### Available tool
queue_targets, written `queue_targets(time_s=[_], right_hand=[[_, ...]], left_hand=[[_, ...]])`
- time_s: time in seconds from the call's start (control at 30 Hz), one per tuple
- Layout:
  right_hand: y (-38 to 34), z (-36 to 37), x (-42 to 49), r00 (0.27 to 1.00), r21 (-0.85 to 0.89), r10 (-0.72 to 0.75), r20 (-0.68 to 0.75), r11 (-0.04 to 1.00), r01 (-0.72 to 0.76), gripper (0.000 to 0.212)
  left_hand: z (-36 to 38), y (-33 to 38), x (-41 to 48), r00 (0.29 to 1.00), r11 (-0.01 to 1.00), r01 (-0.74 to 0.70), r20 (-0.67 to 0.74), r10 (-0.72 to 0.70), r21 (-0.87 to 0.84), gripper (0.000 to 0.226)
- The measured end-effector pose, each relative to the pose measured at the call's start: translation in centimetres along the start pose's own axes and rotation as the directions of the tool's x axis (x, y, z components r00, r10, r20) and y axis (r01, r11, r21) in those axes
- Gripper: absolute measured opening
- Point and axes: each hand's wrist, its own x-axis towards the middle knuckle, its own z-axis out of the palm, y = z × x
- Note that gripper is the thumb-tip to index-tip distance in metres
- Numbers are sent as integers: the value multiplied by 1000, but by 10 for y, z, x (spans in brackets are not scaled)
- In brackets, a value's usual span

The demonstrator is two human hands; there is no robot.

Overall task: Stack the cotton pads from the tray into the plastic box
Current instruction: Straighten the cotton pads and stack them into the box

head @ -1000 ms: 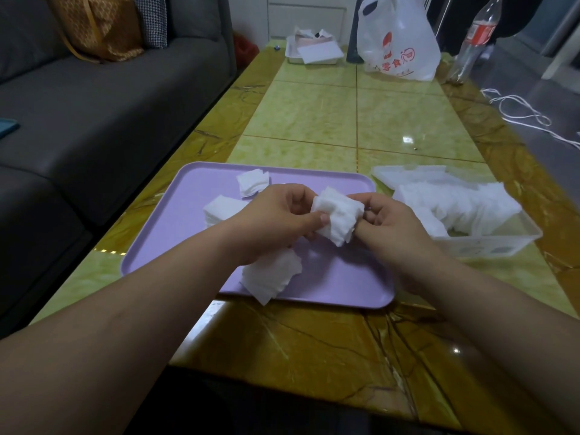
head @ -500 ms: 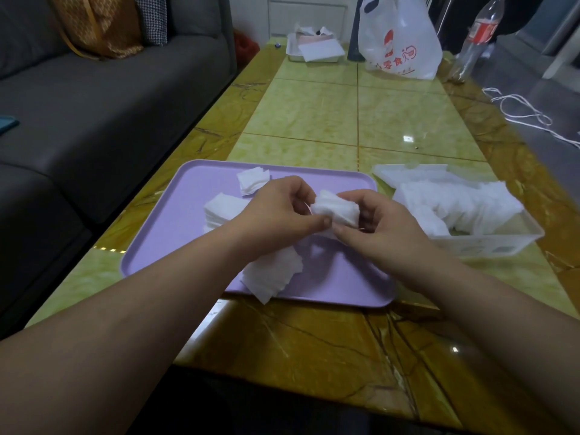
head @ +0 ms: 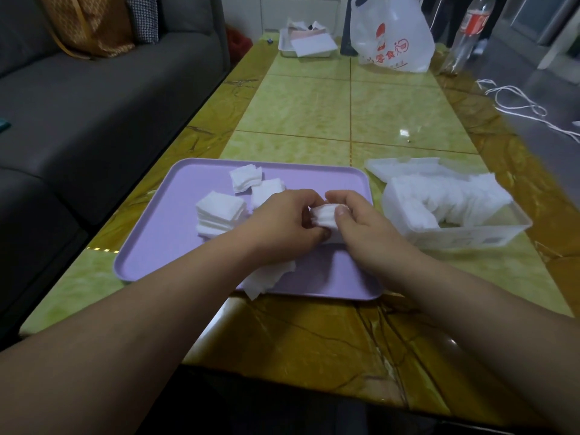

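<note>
**Both hands clamped on a small stack of pads above the tray**

Head view: the left hand [head: 282, 227] and the right hand [head: 361, 227] meet over the right half of the lilac tray [head: 150, 246]. Together they pinch a small stack of cotton pads [head: 323, 216]. The pads are white, square and soft-edged, and the stack is turned so its layered edges face the camera. The fingers of both hands curl round it, with the right thumb pressed on its near side.

More pads lie on the tray:
- a neat thick pile [head: 219, 215] left of the hands
- a few loose squares [head: 246, 178] near the far rim
- another small pile [head: 266, 191] just behind the left hand
- a ragged bunch [head: 266, 276] under the left wrist, with one corner hanging over the tray's near edge

The clear plastic box [head: 470, 238] stands just right of the tray. It holds a long row of white pads [head: 445, 199], which lean and sag rather than stand square. The near right corner of the box shows bare floor. A pale flat plastic piece [head: 405, 166] lies against the back of the box (whether it is the lid I cannot tell).

All this sits on a glossy green-and-amber table [head: 314, 105]. At the table's far end are a white plastic bag [head: 392, 36], a bottle [head: 467, 32] and a small white tray [head: 306, 45]. A grey sofa [head: 94, 105] runs along the left.
</note>
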Motion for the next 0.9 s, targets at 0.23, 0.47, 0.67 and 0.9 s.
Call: queue_targets(time_s=[0.23, 0.47, 0.67, 0.9], right_hand=[[-19, -36, -14, 997, 53, -77, -10, 996, 77, 60], [-11, -89, -21, 980, 142, -15, -197, 989, 44, 31], [-13, -131, -25, 883, 128, 53, -466, 992, 8, 29], [4, -151, -24, 938, -547, 60, -342, 799, -251, 38]], left_hand=[[-4, 25, -1, 999, 965, 28, -26, -36, -262, 27], [-1, 65, 26, 993, 898, 69, 113, -22, -434, 17], [30, 107, 52, 999, 896, 29, 37, -14, -443, 34], [70, 114, 53, 992, 992, -118, 54, 116, 36, 23]])
